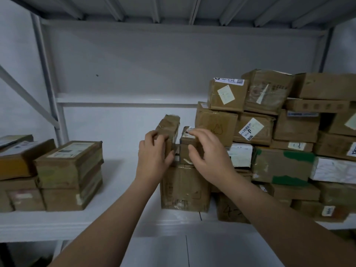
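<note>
Cardboard parcels seem to be getting squared up: the left hand (154, 157) grips a small tilted parcel (169, 126), fingers curled round it, probably to stand it beside the upright parcel (185, 144), which the right hand (208, 153) steadies with spread, loosely bent fingers. Both rest on a larger box (185, 187) just below the hands, on a white shelf (123, 170), with stacked boxes (269, 132) right of the right hand and a pale wall (154, 64) behind.

white shelf board (115, 218) across lower frame | pale back wall (134, 64) centre | ribbed upper shelf underside (173, 8) along top | grey upright post (45, 74) and diagonal brace (27, 95) at left | soft, even light
</note>
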A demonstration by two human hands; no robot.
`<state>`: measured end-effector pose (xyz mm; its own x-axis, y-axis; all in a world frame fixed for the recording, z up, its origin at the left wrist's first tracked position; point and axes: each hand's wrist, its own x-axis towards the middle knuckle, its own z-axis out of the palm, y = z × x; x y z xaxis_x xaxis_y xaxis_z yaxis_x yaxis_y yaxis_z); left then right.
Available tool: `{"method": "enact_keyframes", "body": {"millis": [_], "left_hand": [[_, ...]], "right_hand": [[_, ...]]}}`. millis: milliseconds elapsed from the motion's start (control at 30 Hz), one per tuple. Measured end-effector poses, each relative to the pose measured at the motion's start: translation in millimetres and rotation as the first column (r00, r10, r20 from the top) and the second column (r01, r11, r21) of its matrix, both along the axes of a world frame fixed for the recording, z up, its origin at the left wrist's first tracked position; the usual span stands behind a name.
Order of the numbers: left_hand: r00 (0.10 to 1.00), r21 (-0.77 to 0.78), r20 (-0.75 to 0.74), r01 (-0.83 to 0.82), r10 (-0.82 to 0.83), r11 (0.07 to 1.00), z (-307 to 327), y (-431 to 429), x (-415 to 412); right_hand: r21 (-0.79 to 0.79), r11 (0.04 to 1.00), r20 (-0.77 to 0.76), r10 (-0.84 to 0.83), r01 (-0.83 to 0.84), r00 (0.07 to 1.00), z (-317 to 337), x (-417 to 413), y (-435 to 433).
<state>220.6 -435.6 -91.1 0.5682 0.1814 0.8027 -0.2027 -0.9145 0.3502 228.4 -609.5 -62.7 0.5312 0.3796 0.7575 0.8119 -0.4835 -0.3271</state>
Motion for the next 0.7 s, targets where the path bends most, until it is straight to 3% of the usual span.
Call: {"method": "enact_keyframes", "body": {"millis": [100, 167, 233, 300, 500, 600, 633, 700], "left_hand": [[0.989, 0.061, 0.144, 0.016, -0.025, 0.998, -3, 16, -20], [0.973, 0.148, 0.224, 0.028, -0.061, 0.989, -4, 28, -31], [0.950, 0.312, 0.283, 0.037, -0.130, 0.950, -6, 40, -38], [0.932, 0.437, 0.304, 0.050, -0.200, 0.898, -7, 54, -42], [0.891, 0.679, 0.323, 0.017, -0.319, 0.734, -3, 105, -48], [0.909, 0.725, 0.212, 0.099, -0.358, 0.682, -2, 127, -52], [0.917, 0.697, 0.157, 0.159, -0.366, 0.699, -2, 133, -54], [0.930, 0.493, 0.121, 0.246, -0.346, 0.834, 3, 143, -58]], "right_hand": [[0.230, 0.968, -0.323, 0.175, -0.102, 0.930, 5, -8, 28], [0.414, 0.902, -0.519, 0.346, -0.124, 0.782, 12, -11, 51], [0.623, 0.778, -0.602, 0.548, -0.088, 0.581, 20, -13, 72], [0.731, 0.682, -0.589, 0.646, -0.020, 0.485, 26, -12, 90], [0.798, 0.596, -0.542, 0.639, 0.095, 0.546, 18, -6, 136], [0.814, 0.576, -0.503, 0.634, 0.075, 0.587, 13, -3, 151], [0.823, 0.565, -0.483, 0.632, 0.066, 0.606, 11, -2, 155], [0.871, 0.489, -0.409, 0.674, 0.044, 0.615, 11, -2, 161]]}}
